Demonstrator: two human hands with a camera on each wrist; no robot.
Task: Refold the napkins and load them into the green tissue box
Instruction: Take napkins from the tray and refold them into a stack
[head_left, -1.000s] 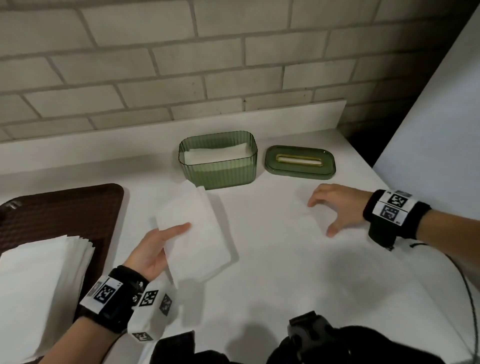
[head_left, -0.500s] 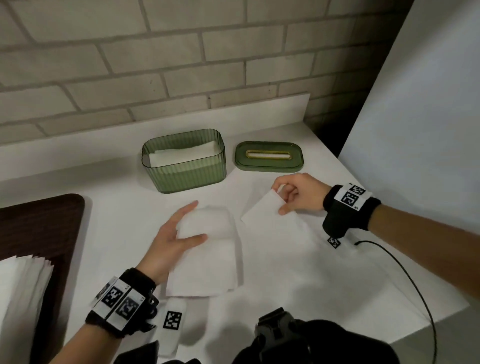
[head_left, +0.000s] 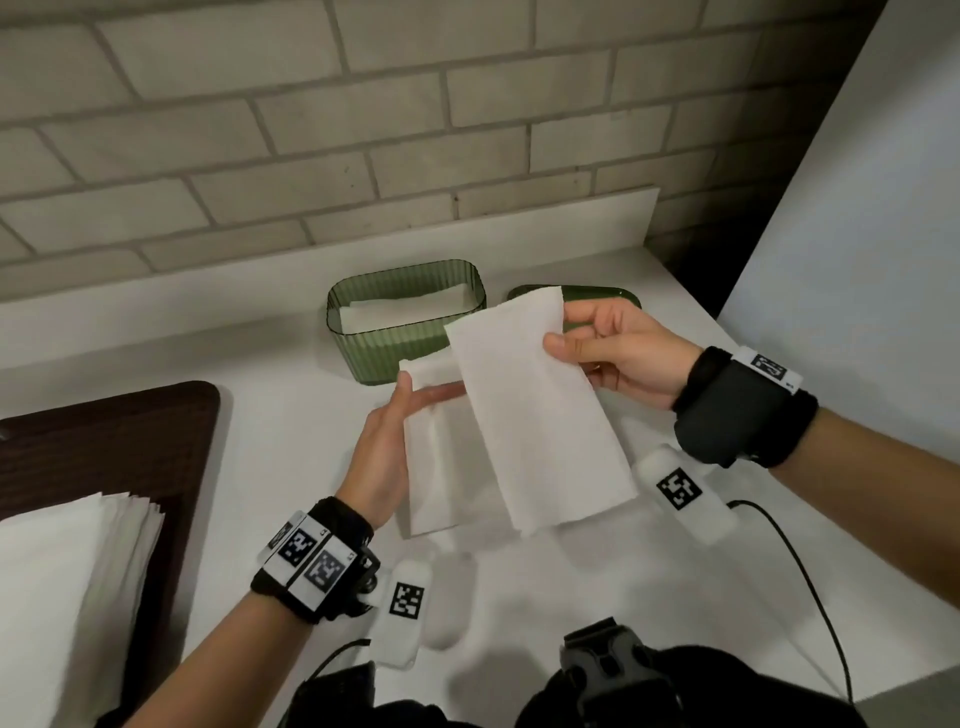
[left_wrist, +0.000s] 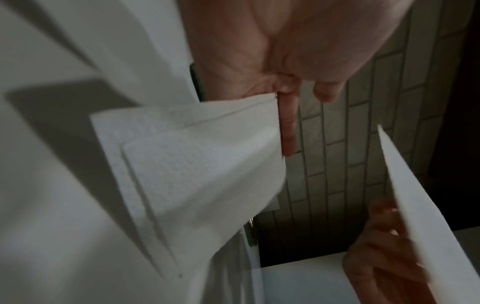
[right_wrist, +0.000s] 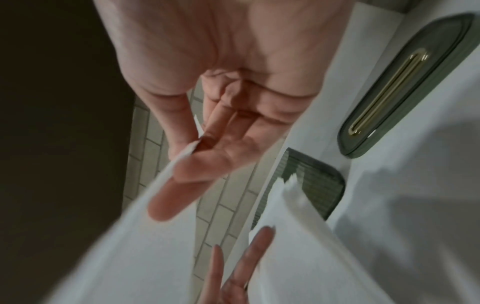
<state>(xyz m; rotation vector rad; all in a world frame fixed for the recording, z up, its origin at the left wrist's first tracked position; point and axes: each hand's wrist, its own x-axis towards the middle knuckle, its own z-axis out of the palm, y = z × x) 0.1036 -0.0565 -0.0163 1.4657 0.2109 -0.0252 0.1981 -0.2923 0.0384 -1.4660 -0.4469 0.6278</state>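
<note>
My left hand (head_left: 431, 387) holds a folded white napkin (head_left: 441, 467) by its upper end, thumb on one side and fingers on the other, just above the table. The right hand (head_left: 563, 327) pinches a second folded napkin (head_left: 535, 415) at its top corner; this one hangs in the air, overlapping the first. Behind them stands the open green tissue box (head_left: 363, 358) with folded napkins lying inside. The left wrist view shows the first napkin (left_wrist: 194, 164) beside my straight finger (left_wrist: 287, 127). The right wrist view shows my thumb (right_wrist: 179, 185) on the second napkin (right_wrist: 130, 246).
The green lid (head_left: 618, 299) with its gold slot lies right of the box, partly behind my right hand. A brown tray (head_left: 104, 441) at the left carries a stack of unfolded napkins (head_left: 62, 571). A brick wall backs the white table, and a white panel stands at the right.
The right hand picked a folded napkin off the table and raised it toward the left. The left hand's napkin rose off the table and now sits under the right one.
</note>
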